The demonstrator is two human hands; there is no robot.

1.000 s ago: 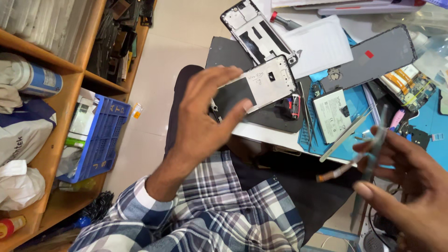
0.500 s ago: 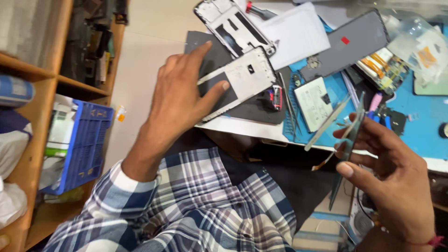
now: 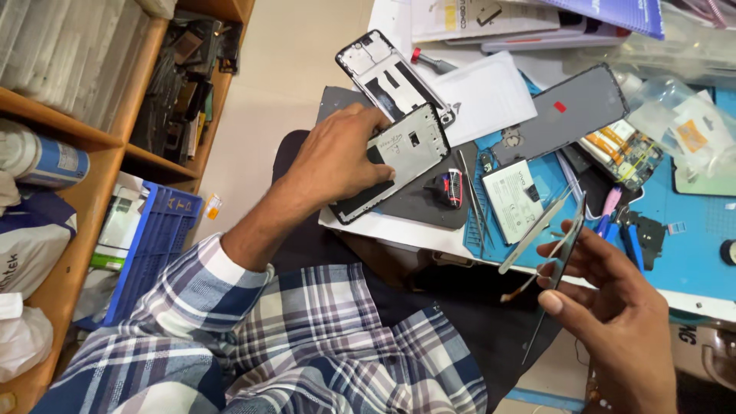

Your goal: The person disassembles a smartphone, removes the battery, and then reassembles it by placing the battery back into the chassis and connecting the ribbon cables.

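At a crowded repair tabletop (image 3: 399,226), we see a phone taken well apart, with its parts spread out and nothing yet put back together. The left hand (image 3: 341,157) lies flat on a silver phone mid-frame (image 3: 399,157), fingers spread across its near end; the grip is open, pressing rather than clasping, and the frame rests on a dark grey mat (image 3: 418,203) at the tabletop's near edge. The right hand (image 3: 613,307) pinches a thin dark screen panel (image 3: 563,257) edge-on, thumb on one face and fingers on the other, held in the air just off the tabletop, with a loose ribbon curling from its lower part.

A second, emptier frame (image 3: 383,73) lies beyond the first. A dark back cover (image 3: 575,111) sits farther right, partly over a sheet of white paper (image 3: 483,96). A white battery (image 3: 512,201) rests on the blue work mat (image 3: 690,238), with metal tweezers (image 3: 475,203) just beside it and a small red and black part (image 3: 452,188) on the grey mat.

We judge the stripping-down to be done: screen, cover and battery are all separate. What is left, as far as we can tell, is bringing panel and frame together. Wooden shelves (image 3: 84,146) and a blue crate (image 3: 153,245) stand to the left.
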